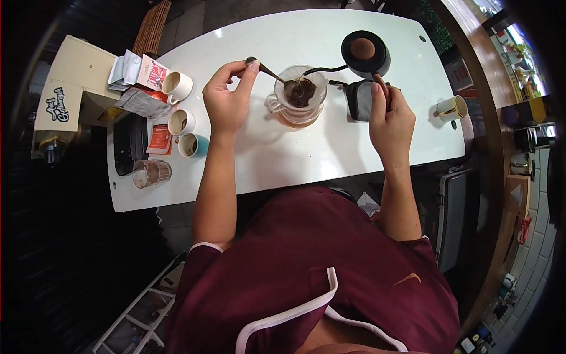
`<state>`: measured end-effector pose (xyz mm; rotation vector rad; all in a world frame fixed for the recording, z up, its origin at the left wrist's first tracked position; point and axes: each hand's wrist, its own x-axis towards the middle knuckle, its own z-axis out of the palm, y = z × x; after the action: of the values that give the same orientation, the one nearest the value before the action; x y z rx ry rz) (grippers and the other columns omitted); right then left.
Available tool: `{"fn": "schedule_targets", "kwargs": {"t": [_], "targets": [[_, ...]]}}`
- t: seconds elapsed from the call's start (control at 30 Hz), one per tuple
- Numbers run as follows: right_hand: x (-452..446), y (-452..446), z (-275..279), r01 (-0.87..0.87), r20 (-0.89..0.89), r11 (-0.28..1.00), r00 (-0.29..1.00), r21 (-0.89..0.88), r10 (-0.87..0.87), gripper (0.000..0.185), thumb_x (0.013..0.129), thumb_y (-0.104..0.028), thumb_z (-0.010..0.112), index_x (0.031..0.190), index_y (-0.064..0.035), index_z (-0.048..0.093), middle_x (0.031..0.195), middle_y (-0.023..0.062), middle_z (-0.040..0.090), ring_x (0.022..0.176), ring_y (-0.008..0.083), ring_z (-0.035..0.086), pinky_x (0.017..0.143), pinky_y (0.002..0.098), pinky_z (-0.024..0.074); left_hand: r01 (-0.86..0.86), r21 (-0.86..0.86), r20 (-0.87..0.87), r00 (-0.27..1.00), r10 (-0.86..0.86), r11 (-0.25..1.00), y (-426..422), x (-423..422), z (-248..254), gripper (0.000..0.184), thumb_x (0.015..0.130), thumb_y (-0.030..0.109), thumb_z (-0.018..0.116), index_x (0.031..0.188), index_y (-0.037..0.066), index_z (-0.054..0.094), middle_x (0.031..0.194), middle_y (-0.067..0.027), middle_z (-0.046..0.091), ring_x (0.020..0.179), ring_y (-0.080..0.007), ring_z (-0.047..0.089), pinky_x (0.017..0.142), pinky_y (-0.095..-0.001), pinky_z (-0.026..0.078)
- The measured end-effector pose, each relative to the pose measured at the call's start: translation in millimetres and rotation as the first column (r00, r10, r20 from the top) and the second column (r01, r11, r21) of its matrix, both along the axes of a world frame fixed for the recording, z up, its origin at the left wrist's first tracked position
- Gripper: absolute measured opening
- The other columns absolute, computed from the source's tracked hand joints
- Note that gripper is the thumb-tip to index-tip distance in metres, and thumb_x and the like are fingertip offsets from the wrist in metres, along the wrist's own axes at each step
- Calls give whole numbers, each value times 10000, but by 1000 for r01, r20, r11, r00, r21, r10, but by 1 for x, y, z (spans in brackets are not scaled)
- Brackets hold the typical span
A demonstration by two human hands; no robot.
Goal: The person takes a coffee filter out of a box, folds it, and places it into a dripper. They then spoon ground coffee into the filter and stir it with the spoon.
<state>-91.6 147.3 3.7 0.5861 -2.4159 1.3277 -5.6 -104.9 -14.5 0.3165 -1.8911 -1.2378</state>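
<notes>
My left hand [230, 97] pinches the end of a metal spoon [271, 73], whose bowl reaches into the coffee dripper [315, 97]. Dark wet coffee grounds [299, 93] lie in the dripper, which sits on a glass server [300, 120] holding brown liquid. My right hand [390, 121] is closed around the wooden handle of a black gooseneck kettle [377, 60]. The kettle's thin spout points over the dripper's rim; whether water flows is hard to tell. Under the kettle and beside my right hand is a grey and black device [359, 100].
On the white table [271, 159], mugs [178, 86], a glass [151, 173], coffee bags [144, 101] and a black tray [130, 143] stand left. A beige grinder [79, 88] is at the far left. Another mug [453, 108] lies near the right edge.
</notes>
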Motion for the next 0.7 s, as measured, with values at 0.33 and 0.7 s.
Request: {"fn": "schedule_targets", "kwargs": {"t": [0.33, 0.7], "targets": [[2, 9, 2, 27, 48, 999, 998, 38, -29, 256, 963, -217, 600, 979, 24, 684, 691, 148, 649, 577, 233, 628, 564, 320, 475, 55, 16, 2, 999, -55, 998, -1, 1, -2, 132, 868, 97, 740, 963, 11, 710, 861, -34, 717, 784, -74, 598, 725, -227, 417], [-1, 10, 6, -30, 151, 1000, 988, -10, 31, 289, 971, -225, 597, 958, 51, 679, 650, 127, 627, 550, 132, 574, 538, 276, 441, 338, -377, 14, 933, -360, 862, -12, 22, 7, 183, 747, -10, 767, 907, 77, 761, 876, -9, 745, 812, -175, 567, 742, -283, 472]]}}
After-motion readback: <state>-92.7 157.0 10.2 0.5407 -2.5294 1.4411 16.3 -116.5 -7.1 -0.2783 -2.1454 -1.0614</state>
